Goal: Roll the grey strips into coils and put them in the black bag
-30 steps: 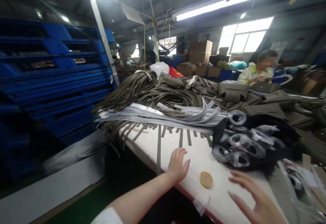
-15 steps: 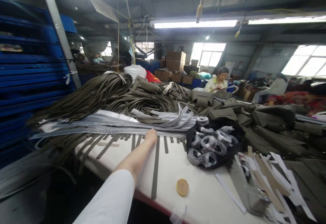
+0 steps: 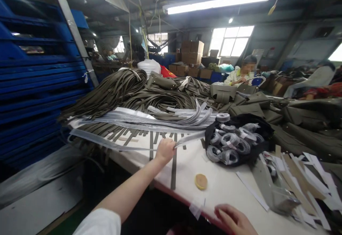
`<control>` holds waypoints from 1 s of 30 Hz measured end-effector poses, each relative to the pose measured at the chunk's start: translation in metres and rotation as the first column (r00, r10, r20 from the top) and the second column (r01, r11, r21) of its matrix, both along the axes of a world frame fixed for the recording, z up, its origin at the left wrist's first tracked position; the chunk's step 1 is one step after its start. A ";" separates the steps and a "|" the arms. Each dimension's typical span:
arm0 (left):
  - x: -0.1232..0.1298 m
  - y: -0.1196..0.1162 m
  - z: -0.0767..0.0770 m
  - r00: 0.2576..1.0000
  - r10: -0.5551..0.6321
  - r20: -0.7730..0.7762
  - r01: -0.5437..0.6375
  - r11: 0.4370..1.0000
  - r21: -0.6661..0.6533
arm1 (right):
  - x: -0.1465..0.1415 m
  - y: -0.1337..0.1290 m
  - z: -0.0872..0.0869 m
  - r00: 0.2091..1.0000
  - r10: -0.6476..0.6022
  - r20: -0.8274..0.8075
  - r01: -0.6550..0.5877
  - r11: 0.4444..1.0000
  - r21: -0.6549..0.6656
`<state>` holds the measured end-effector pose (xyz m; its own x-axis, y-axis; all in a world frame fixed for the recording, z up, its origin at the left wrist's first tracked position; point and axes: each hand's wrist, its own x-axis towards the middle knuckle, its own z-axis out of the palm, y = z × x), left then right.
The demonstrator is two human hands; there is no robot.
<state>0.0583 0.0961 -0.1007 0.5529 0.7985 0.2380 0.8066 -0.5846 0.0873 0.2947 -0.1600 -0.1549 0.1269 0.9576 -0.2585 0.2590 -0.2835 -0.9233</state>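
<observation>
My left hand point(image 3: 166, 150) is closed around a long, pale grey, plastic-looking strip point(image 3: 100, 141), above the front part of the white table point(image 3: 184, 178). The strip runs out from both sides of the fist. Behind it lies a stack of similar grey strips point(image 3: 149, 120). Dark olive straps point(image 3: 174, 170) lie flat beneath and beside the left hand. Low in the view, my right hand point(image 3: 235, 219) hovers near the table's front edge, fingers extended and holding nothing visible. A round yellow-edged tape roll point(image 3: 201, 181) sits between the hands.
A black bag point(image 3: 256, 135) with several coiled clear strips stands to the right. Beyond it are a tape dispenser point(image 3: 278, 188), paper offcuts point(image 3: 307, 174) and olive bags point(image 3: 301, 117). Bundled olive straps point(image 3: 117, 88) fill the back. Blue pallets point(image 3: 34, 85) rise at left; a person point(image 3: 240, 74) sits behind.
My left hand has drawn one grey strip off the stack, toward me. My right hand has come into view at the bottom. The view has shifted to the right.
</observation>
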 end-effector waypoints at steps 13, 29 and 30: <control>-0.062 -0.190 -0.155 0.939 0.077 0.336 0.000 0.975 -0.223 | -0.064 0.057 0.027 0.724 0.096 -0.683 -0.052 0.995 0.084; -0.093 -0.105 -0.125 0.811 0.584 0.031 -0.400 0.593 -0.699 | -0.030 0.011 0.041 0.898 0.421 -0.127 -0.417 0.907 0.054; -0.083 -0.114 -0.121 0.876 0.480 0.055 -0.279 0.595 -0.754 | -0.026 0.010 0.044 0.900 0.428 -0.081 -0.425 0.903 0.057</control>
<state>-0.0248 -0.0178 -0.2216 0.1673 0.8939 -0.4158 0.8350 0.0958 0.5419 0.2689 -0.1498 -0.1107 -0.3179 0.9238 -0.2132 0.2633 -0.1300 -0.9559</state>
